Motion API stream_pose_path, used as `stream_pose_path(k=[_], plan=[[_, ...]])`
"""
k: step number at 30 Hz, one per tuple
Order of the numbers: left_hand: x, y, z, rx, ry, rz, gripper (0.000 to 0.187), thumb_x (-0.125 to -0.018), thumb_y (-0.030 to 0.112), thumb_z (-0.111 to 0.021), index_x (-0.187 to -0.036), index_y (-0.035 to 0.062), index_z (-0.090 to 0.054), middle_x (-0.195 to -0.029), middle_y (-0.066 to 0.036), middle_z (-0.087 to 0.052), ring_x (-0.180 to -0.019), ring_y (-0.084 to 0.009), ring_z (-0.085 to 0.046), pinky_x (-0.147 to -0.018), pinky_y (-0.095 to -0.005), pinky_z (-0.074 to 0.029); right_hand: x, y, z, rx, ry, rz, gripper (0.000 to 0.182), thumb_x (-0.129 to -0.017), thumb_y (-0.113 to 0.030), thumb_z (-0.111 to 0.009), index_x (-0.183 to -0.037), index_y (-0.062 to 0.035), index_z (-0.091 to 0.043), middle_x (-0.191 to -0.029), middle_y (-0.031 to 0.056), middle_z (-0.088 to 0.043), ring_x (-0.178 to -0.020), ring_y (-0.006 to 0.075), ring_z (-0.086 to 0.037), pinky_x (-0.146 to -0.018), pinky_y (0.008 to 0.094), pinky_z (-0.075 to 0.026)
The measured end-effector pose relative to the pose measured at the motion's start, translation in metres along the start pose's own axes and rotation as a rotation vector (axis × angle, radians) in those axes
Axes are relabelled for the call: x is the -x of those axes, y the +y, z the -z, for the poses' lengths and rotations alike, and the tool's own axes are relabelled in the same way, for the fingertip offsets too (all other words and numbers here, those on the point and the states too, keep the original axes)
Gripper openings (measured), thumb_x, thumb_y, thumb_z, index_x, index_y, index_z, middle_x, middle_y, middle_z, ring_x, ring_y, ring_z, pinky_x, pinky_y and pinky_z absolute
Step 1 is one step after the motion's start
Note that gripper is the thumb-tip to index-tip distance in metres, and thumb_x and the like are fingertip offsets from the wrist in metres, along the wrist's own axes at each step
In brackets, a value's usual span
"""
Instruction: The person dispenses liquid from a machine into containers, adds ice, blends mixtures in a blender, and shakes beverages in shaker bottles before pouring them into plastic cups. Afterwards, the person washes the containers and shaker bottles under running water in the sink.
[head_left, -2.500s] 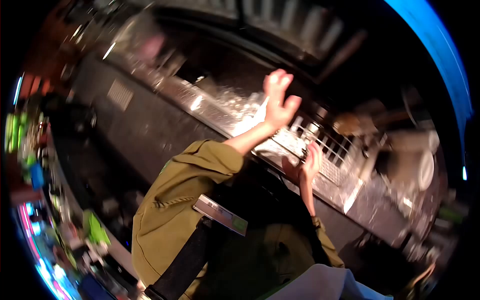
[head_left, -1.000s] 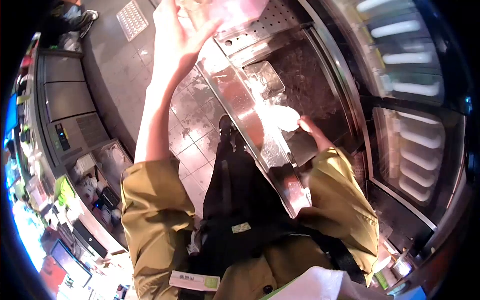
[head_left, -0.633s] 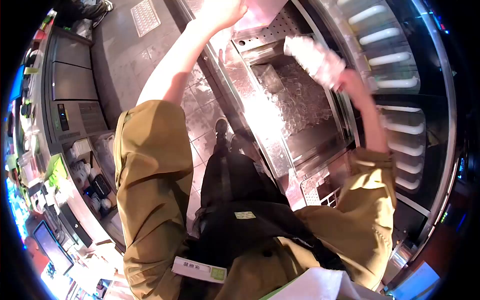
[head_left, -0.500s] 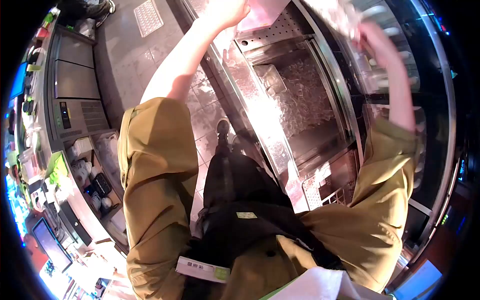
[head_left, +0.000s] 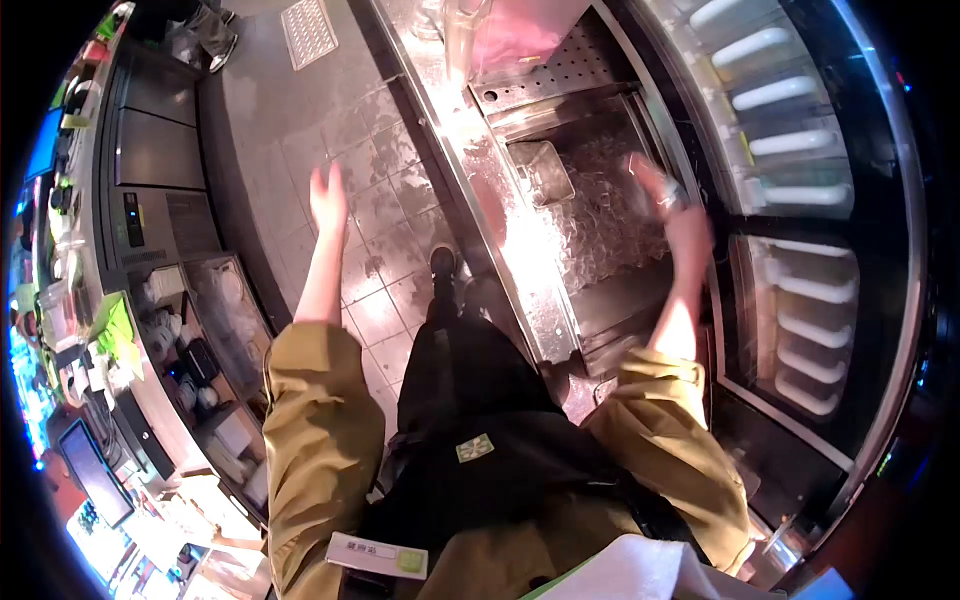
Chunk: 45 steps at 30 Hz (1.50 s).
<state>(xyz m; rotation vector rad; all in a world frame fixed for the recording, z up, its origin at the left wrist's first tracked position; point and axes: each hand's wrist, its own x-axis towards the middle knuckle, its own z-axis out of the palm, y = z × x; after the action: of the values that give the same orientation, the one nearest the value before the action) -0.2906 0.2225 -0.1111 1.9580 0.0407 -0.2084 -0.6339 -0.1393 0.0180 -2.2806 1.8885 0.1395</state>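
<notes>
While the head view has the right hand (head_left: 687, 232) blurred along the far side of the ice bin (head_left: 612, 318), its fingers reach forward over the ice (head_left: 605, 230); whether they grip anything, I cannot tell. To their left, and nearer them than the left hand (head_left: 328, 205), the metal container (head_left: 542, 172) lies lengthwise along the front wall. The left fingers spread, bare, above the floor (head_left: 375, 235).

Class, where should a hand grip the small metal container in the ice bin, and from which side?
Probably by the exposed rim of the metal container, reaching down from the ice side: that edge faces the open ice, while the opposite side sits close to the metal ledge.
</notes>
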Motion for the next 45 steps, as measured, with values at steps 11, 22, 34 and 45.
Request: stream_pose_path(k=[11,22,34,45], plan=[[0.113,-0.137,0.115,-0.590,0.367,0.196,0.027,-0.081,0.017,-0.057,-0.102,-0.0002,-0.059,-0.088,-0.014,-0.064,-0.080,-0.0287,-0.062,-0.073,-0.0366,-0.049,0.007,0.098,-0.331,-0.023,-0.567,0.227,0.037,-0.080,-0.030,-0.052,-0.093,0.0029,-0.063,-0.094,0.0256,-0.060,-0.089,0.0371,-0.060,-0.074,0.0446,-0.047],[0.030,0.229,-0.139,0.188,-0.183,-0.570,0.037,-0.067,0.027,-0.072,-0.080,-0.0019,-0.053,-0.071,-0.013,-0.061,-0.070,-0.0234,-0.060,-0.066,-0.0338,-0.047,-0.007,0.073,-0.070,-0.678,-0.625,0.520,0.020,-0.080,-0.014,-0.051,-0.089,0.0005,-0.062,-0.078,0.0031,-0.061,-0.071,0.0094,-0.055,-0.064,0.0249,-0.042],[0.034,0.224,-0.149,0.350,-0.201,-0.530,0.019,-0.066,0.009,-0.065,-0.078,0.0017,-0.052,-0.066,-0.008,-0.056,-0.064,-0.0179,-0.054,-0.064,-0.0303,-0.045,0.026,-0.189,0.208,0.166,0.368,0.726,0.034,-0.083,-0.028,-0.048,-0.084,0.0021,-0.064,-0.082,0.0247,-0.061,-0.082,0.0366,-0.062,-0.070,0.0429,-0.048],[0.037,0.239,-0.080,0.556,-0.044,-0.397,0.014,-0.069,0.000,-0.060,-0.084,0.0007,-0.057,-0.068,0.002,-0.055,-0.062,-0.0070,-0.049,-0.057,-0.0218,-0.041,0.000,-0.135,-0.025,0.443,-0.129,0.586,0.044,-0.077,-0.039,-0.055,-0.096,-0.0008,-0.063,-0.093,0.0211,-0.064,-0.092,0.0320,-0.061,-0.085,0.0435,-0.044]])
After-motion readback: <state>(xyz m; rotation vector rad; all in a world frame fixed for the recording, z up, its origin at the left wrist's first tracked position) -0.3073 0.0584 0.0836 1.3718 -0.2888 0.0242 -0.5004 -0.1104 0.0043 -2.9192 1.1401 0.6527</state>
